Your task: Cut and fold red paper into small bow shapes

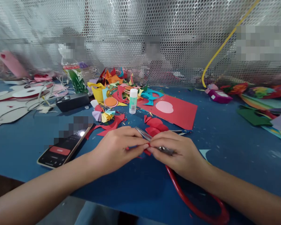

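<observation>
Both of my hands meet low over the blue table (135,190). My left hand (118,150) is closed, its thumb and fingers pinching a small piece of red paper (148,152), mostly hidden by the fingertips. My right hand (180,153) grips scissors (166,150) with large red handles, the blades pointing up and left. Its thumb and forefinger also touch the same red piece. Just beyond the fingers lie several rounded red paper cutouts (156,125). Behind them, a red sheet (184,114) carries a pale pink paper shape (164,107).
A glue stick (133,101) stands upright before a heap of coloured paper scraps (117,82). To the left are a phone (63,153), a black box (72,101) and a bottle (76,76). Paper pieces (254,115) and a purple box (219,95) lie right. Perforated metal backs the table.
</observation>
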`<state>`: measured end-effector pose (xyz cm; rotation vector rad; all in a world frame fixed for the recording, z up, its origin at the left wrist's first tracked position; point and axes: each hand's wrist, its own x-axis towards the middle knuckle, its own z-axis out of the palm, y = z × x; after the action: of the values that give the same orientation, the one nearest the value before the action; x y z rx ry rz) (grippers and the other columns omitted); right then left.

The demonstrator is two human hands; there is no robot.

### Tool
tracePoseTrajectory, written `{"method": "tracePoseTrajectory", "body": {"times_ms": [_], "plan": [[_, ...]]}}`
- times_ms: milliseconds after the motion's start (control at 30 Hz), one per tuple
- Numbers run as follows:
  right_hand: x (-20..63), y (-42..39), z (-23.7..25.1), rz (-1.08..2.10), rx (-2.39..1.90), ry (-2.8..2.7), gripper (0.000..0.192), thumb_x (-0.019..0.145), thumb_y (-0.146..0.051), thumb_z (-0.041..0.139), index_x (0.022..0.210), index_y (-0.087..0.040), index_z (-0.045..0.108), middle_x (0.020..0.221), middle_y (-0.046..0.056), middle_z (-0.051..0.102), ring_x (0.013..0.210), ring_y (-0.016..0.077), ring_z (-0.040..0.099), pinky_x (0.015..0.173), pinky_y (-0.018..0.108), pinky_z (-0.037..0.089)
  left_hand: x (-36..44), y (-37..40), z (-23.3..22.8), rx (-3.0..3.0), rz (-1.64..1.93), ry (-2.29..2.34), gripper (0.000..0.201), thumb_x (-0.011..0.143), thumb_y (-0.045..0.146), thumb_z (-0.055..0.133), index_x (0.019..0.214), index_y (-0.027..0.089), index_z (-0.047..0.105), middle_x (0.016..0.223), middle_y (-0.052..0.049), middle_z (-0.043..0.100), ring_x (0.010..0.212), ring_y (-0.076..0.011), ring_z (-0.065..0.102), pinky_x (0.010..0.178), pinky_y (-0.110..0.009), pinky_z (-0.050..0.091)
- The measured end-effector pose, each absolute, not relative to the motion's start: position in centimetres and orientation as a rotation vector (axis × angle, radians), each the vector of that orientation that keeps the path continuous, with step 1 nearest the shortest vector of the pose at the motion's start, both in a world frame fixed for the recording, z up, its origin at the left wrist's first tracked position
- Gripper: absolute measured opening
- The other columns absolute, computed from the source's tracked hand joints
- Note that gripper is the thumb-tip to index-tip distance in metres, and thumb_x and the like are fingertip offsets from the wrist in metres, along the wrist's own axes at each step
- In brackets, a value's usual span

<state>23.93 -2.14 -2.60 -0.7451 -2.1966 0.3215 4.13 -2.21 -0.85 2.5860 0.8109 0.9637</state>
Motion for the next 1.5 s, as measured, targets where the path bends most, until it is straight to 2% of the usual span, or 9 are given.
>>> {"method": "tracePoseTrajectory", "body": {"times_ms": [367, 667, 800, 900, 1067, 1300, 1500], "plan": [[23.91, -2.36, -2.55, 0.326, -0.764, -2.161, 0.009, 0.078, -0.013, 0.056, 0.075, -0.019, 0.062, 0.072, 0.0, 0.067, 0.069, 0.0119, 0.061, 0.066, 0.024, 0.047, 4.44, -2.58, -0.98, 2.466, 1.136, 0.836, 0.007, 0.077, 0.013, 0.063, 0.079, 0.012, 0.07, 0.073, -0.004, 0.066, 0.064, -0.0076, 0.06, 0.059, -0.015, 0.048], [23.83, -2.39, -2.54, 0.245, -0.692, -2.249, 0.01, 0.083, -0.015, 0.054, 0.078, -0.018, 0.062, 0.075, 0.0, 0.068, 0.073, 0.0127, 0.061, 0.067, 0.025, 0.044, 4.62, -2.78, -0.74, 2.374, 0.998, 0.928, 0.001, 0.073, 0.015, 0.067, 0.072, 0.015, 0.068, 0.071, 0.0, 0.067, 0.064, -0.007, 0.06, 0.06, -0.014, 0.046], [23.99, -2.37, -2.69, 0.119, -0.631, -2.323, 0.01, 0.084, -0.017, 0.053, 0.078, -0.018, 0.061, 0.078, 0.001, 0.069, 0.073, 0.0136, 0.06, 0.069, 0.027, 0.042, 4.57, -2.8, -0.87, 2.319, 0.896, 0.978, 0.004, 0.07, 0.014, 0.07, 0.069, 0.016, 0.066, 0.07, 0.003, 0.067, 0.062, -0.0063, 0.059, 0.057, -0.014, 0.046], [24.03, -2.32, -2.72, 0.058, -0.643, -2.35, 0.011, 0.084, -0.018, 0.052, 0.077, -0.019, 0.061, 0.078, 0.0, 0.069, 0.072, 0.014, 0.061, 0.07, 0.029, 0.041, 4.49, -2.77, -1.01, 2.323, 0.884, 0.984, 0.006, 0.074, 0.013, 0.066, 0.072, 0.018, 0.069, 0.071, 0.003, 0.066, 0.063, -0.0063, 0.06, 0.058, -0.014, 0.046], [23.8, -2.43, -2.68, 0.114, -0.787, -2.274, 0.006, 0.077, -0.014, 0.056, 0.081, -0.019, 0.058, 0.08, 0.002, 0.067, 0.078, 0.0164, 0.06, 0.074, 0.031, 0.04, 4.49, -2.77, -0.98, 2.347, 0.979, 0.936, 0.013, 0.079, 0.011, 0.06, 0.075, 0.018, 0.071, 0.073, 0.0, 0.066, 0.067, -0.0068, 0.06, 0.062, -0.015, 0.047], [23.49, -2.73, -2.67, 0.072, -0.733, -2.287, 0.01, 0.077, -0.011, 0.054, 0.073, -0.019, 0.058, 0.073, -0.001, 0.066, 0.07, 0.0132, 0.059, 0.071, 0.03, 0.037, 4.84, -2.67, -1.17, 2.364, 0.948, 0.944, 0.006, 0.074, 0.013, 0.066, 0.069, 0.016, 0.068, 0.069, 0.002, 0.066, 0.065, -0.0067, 0.059, 0.063, -0.015, 0.046], [23.59, -2.83, -2.71, 0.099, -0.695, -2.285, 0.01, 0.079, -0.012, 0.054, 0.073, -0.02, 0.057, 0.074, -0.002, 0.066, 0.072, 0.0131, 0.058, 0.073, 0.03, 0.037, 5.02, -2.77, -1.31, 2.321, 0.945, 1.017, 0.01, 0.068, 0.01, 0.07, 0.064, 0.015, 0.063, 0.066, 0.003, 0.064, 0.062, -0.0065, 0.058, 0.061, -0.015, 0.045]]}}
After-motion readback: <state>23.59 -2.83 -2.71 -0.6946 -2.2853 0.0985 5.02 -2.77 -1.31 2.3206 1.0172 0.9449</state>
